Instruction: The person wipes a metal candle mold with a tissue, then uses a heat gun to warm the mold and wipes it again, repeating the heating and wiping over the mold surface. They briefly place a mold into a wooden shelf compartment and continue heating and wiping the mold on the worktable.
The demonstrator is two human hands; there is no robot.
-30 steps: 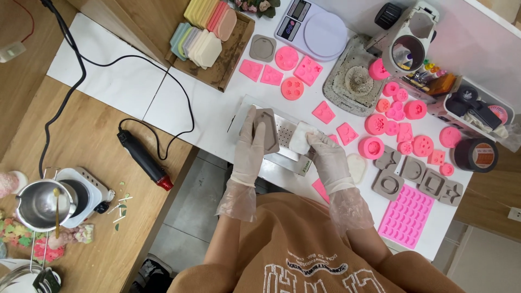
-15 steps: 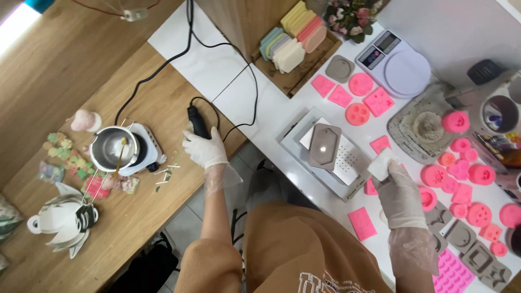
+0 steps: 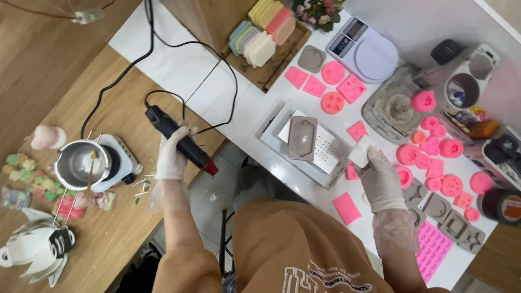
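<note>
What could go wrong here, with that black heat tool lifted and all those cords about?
The black, red-tipped heat tool in the left hand trails a black cord that might snag. Its tip points towards the person's lap, perhaps risking a burn. The steel pot on the small hotplate sits close enough to be knocked.

Two surfaces meet here: a wooden table (image 3: 114, 244) on the left and a white table (image 3: 179, 65) running off to the right. On the wood sits a small white hotplate (image 3: 120, 157) carrying a steel pot (image 3: 81, 164), with scattered coloured wax shapes (image 3: 30, 179) to its left and a white teapot (image 3: 32, 252) nearer. A black cable (image 3: 116, 87) trails across both. On the white table lie a grey tray (image 3: 282, 122) holding a taupe mould (image 3: 302, 137), a wooden tray of pastel blocks (image 3: 266, 32) at the far edge, a digital scale (image 3: 366, 51), and many pink moulds (image 3: 434, 157) to the right.
</note>
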